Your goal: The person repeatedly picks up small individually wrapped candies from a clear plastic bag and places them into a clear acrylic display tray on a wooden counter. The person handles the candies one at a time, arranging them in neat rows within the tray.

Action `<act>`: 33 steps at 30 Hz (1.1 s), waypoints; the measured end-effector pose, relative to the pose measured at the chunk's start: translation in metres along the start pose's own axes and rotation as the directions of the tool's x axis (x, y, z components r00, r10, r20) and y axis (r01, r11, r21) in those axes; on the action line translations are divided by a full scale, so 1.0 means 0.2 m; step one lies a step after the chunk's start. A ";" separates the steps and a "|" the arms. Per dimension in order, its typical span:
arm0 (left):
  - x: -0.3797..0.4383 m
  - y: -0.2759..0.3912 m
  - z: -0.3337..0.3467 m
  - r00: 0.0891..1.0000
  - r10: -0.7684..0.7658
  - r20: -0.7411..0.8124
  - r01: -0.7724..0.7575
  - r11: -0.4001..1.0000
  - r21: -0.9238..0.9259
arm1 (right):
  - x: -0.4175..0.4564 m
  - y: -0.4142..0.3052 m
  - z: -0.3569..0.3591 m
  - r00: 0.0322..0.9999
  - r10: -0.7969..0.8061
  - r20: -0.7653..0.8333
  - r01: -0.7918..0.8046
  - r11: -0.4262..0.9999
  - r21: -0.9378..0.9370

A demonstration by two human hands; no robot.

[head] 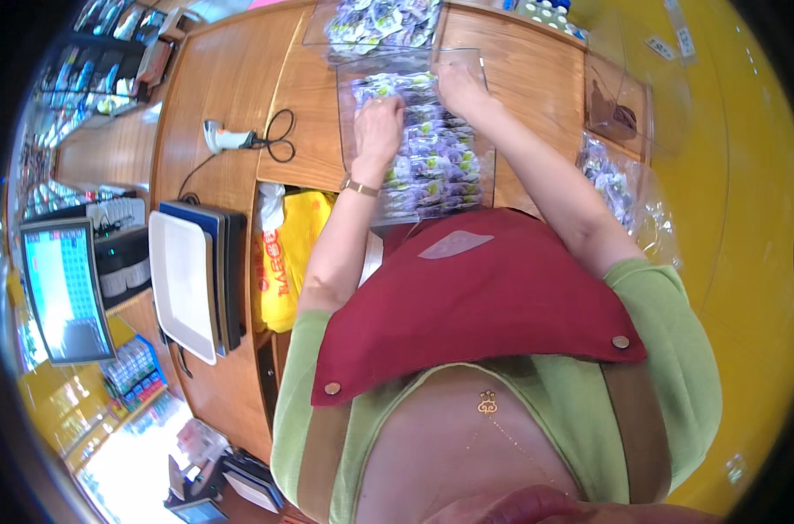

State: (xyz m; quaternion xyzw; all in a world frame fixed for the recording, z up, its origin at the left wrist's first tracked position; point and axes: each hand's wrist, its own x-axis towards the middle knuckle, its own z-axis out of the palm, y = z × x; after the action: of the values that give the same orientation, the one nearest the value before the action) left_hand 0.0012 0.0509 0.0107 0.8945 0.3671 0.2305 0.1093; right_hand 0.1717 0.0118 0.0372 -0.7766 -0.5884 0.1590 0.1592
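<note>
A clear plastic box (488,164) lies before me on the wooden counter, its near side close to my apron. Inside it, small purple-and-white wrapped packets (433,164) stand in tight rows. Over the left part of these rows is my left hand (378,130), fingers curled down, with a ring and a bracelet watch on that arm. My right hand (461,88) reaches to the far right part of the box, fingers bent among the packets. The fingertips of both hands are hidden, so any packet held in them cannot be made out. Beyond it, a second clear box holds loose packets (384,23).
On the counter (226,72) to the left lie a barcode scanner (230,139) with its cable and several stacked trays (182,285). Yellow bags (298,255) fill an opening below. A monitor (68,288) stands far left. To the right are a clear case (622,111) and a bag of packets (609,177).
</note>
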 end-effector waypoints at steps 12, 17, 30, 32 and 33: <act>0.13 0.21 -0.03 0.988 0.153 -0.001 -0.153 0.988 0.025 | -1.05 0.10 -0.99 0.893 0.132 -0.431 0.164 0.795 0.584; 0.14 0.05 0.09 0.984 0.154 0.087 -0.156 0.988 0.011 | -1.40 0.21 -1.10 0.738 0.349 -0.577 0.107 0.785 0.610; 0.12 0.10 0.12 0.905 0.317 0.283 -0.338 0.941 0.028 | -1.80 0.64 -0.67 0.660 0.747 -0.081 -0.735 0.664 0.137; 0.10 0.09 0.11 0.905 0.316 0.284 -0.339 0.940 0.034 | -1.75 0.72 -0.59 0.698 0.710 -0.089 -0.680 0.697 0.227; 0.10 0.11 0.09 0.915 0.309 0.261 -0.323 0.946 0.013 | -1.73 0.75 -0.55 0.725 0.677 -0.127 -0.619 0.721 0.310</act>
State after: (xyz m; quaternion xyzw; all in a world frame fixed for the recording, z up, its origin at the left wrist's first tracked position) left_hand 0.0353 0.0491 0.0088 0.9669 0.2069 0.1176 0.0919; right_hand 0.2594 -0.3662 0.0912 -0.9208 -0.2297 0.1847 0.2555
